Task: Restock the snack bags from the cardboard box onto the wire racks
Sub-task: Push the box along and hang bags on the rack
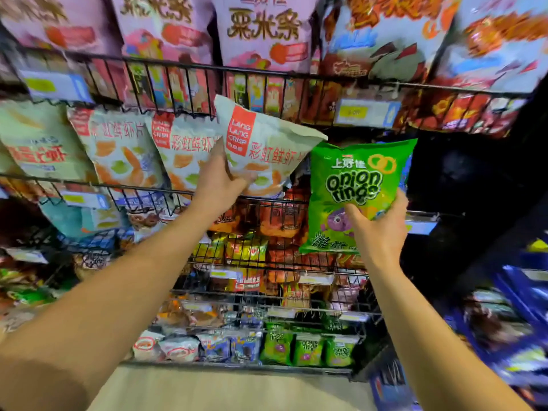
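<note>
My left hand (218, 180) grips the lower left corner of a white Lang Lang Crisp prawn-cracker bag (267, 143), tilted above the front rail of the second wire rack (89, 185). My right hand (381, 225) holds a green Onion Rings bag (355, 185) by its lower right part, upright, just right of the white bag. Two matching white bags (124, 152) stand in that rack to the left. The cardboard box is out of view.
A top wire rack (267, 72) holds pink and red bags. Lower racks carry mixed snacks, with small green Onion Rings bags (308, 348) on the bottom one. The space behind the green bag is dark. Blue shelving (519, 307) stands at the right.
</note>
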